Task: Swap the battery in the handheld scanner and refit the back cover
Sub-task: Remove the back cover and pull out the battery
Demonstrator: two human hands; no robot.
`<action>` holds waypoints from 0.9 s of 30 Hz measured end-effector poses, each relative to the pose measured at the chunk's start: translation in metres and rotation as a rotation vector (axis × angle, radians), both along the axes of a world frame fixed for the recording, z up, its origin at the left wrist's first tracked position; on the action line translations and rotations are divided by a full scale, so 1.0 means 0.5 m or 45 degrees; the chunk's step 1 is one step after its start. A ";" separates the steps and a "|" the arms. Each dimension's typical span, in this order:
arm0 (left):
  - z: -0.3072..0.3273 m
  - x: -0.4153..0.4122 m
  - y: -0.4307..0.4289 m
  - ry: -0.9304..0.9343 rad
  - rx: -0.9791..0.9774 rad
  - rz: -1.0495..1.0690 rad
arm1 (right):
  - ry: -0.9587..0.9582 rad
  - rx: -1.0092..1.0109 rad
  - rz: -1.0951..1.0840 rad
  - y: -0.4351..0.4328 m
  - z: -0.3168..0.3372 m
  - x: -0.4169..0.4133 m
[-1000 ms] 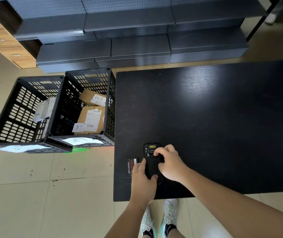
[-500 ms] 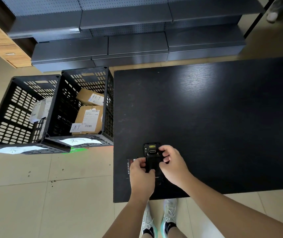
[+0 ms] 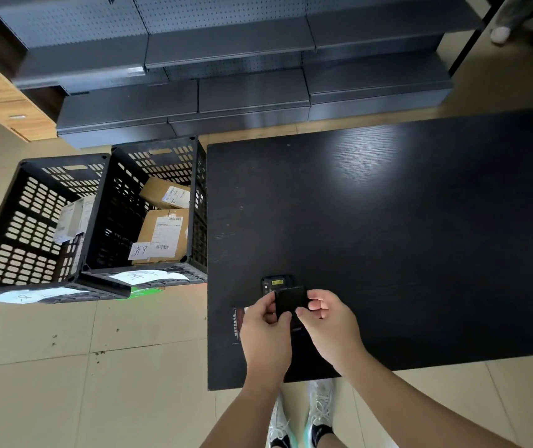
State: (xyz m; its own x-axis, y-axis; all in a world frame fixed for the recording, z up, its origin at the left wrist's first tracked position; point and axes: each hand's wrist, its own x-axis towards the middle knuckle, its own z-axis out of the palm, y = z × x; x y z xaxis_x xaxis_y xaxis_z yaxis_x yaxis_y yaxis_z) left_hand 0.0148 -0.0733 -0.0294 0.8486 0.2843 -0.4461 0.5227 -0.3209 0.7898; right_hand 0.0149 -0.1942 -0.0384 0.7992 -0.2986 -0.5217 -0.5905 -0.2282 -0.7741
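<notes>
Two black crates at left of frame, side by side on the floor. Right crate [image 3: 158, 208]: two brown boxes [image 3: 163, 234] with white labels. Left crate [image 3: 38, 221]: a pale packet [image 3: 72, 218], maybe more, hard to tell. Low in the middle, on the black table [image 3: 388, 237], the scanner [image 3: 273, 283]. Left hand [image 3: 266, 331] and right hand [image 3: 329, 324] both pinching a flat black piece [image 3: 291, 300], probably the back cover, just above the scanner.

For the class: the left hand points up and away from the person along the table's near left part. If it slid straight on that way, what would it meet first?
Probably the scanner, whose top end shows just past the left hand and the black cover that both hands hold. Depth is unclear.
</notes>
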 end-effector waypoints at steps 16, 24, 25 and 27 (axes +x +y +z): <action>-0.035 -0.009 -0.182 0.176 0.123 -0.260 | 0.141 -0.265 -0.014 -0.163 -0.058 -0.028; -0.043 -0.019 -0.196 0.248 0.122 -0.379 | 0.056 -0.451 0.091 -0.156 -0.071 -0.035; -0.043 -0.020 -0.196 0.260 0.127 -0.398 | 0.057 -0.462 0.103 -0.156 -0.071 -0.036; -0.040 -0.020 -0.196 0.277 0.137 -0.422 | 0.072 -0.469 0.115 -0.155 -0.068 -0.036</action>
State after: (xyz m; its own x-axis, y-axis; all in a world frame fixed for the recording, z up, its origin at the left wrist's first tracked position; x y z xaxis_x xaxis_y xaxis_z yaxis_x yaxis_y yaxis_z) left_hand 0.0047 -0.1714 -0.0492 0.7913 0.0663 -0.6078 0.5281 -0.5750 0.6249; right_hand -0.0032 -0.2715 -0.0725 0.8037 -0.4040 -0.4368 -0.5950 -0.5380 -0.5971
